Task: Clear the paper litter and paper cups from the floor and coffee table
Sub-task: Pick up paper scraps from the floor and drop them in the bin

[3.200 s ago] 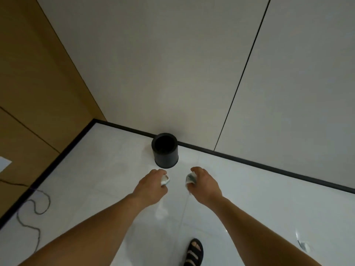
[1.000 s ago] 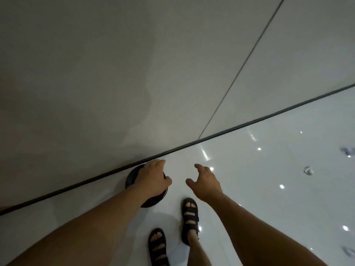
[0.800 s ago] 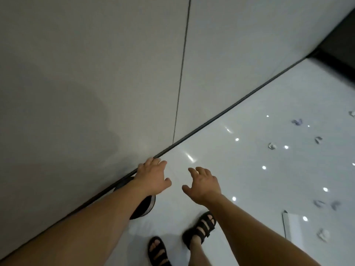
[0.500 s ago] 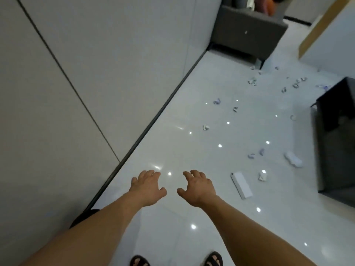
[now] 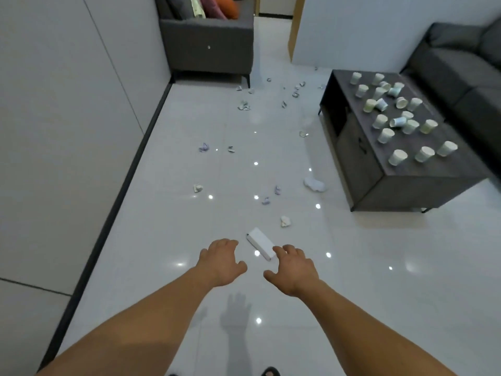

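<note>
My left hand (image 5: 221, 260) and my right hand (image 5: 294, 268) reach forward over the white floor, palms down, fingers spread, holding nothing. A white paper box (image 5: 260, 242) lies on the floor just beyond and between them. Several crumpled paper scraps are scattered ahead, such as one (image 5: 285, 221) near the box, one (image 5: 198, 188) by the wall and a larger white wad (image 5: 314, 184) beside the dark coffee table (image 5: 360, 147). Several paper cups (image 5: 398, 157) stand or lie on the tabletop.
A grey wall with a black skirting (image 5: 127, 175) runs along the left. A dark armchair (image 5: 207, 42) with coloured cushions stands at the far end. A dark sofa (image 5: 461, 66) sits behind the coffee table at the right.
The view has turned away from the black bin by the wall toward the room. Both hands, which held paper scraps earlier, are empty and now hover near the white box.
</note>
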Demonstrator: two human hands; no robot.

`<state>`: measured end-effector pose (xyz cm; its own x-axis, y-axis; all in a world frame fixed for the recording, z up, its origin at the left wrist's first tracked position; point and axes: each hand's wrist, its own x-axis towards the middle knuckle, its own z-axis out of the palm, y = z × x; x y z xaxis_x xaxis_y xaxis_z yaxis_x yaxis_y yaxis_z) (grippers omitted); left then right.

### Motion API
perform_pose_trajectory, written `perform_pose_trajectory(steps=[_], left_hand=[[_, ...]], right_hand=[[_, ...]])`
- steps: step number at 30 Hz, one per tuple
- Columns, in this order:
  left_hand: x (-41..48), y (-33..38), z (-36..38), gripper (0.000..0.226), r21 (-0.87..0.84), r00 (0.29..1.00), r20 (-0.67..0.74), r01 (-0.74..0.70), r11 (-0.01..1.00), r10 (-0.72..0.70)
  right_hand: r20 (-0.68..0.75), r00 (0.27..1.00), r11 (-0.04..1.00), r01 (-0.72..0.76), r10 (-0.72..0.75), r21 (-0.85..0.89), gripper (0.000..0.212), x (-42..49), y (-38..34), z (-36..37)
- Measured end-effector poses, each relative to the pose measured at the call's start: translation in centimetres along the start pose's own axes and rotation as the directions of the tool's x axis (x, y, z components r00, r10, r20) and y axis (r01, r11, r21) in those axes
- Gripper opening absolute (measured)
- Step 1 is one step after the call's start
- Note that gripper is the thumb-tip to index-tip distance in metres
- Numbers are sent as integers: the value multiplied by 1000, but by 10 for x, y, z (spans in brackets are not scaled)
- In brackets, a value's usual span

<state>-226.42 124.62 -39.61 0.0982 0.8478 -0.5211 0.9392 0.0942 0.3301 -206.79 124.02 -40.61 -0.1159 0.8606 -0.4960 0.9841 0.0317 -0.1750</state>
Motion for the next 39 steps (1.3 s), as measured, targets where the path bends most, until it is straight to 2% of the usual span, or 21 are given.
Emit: perform_pose_trajectory(steps=[4,10,19,24,30,39], left_hand=[[37,47,3,72,2,999,22,-36,999,36],[122,63,-9,70,-33,997,72,-4,999,6],[316,61,-41,70,-148,990,140,43,988,-22],[397,42,-49,70,-177,984,169,83,981,-53],[500,11,8,67,-229,974,191,162,960,-119],[631,-49,220,64,-311,929,277,330,891,-246]], right_hand=[[0,999,998,-46,46,38,75,21,48,-22],[26,998,997,-56,55,51,76,91,80,-45],[118,989,995,-89,84,36,79,279,95,-84],[181,980,991,-103,87,83,78,371,97,-74],[252,965,988,-100,68,116,82,467,121,11],[392,918,997,-79,62,26,102,596,178,255]])
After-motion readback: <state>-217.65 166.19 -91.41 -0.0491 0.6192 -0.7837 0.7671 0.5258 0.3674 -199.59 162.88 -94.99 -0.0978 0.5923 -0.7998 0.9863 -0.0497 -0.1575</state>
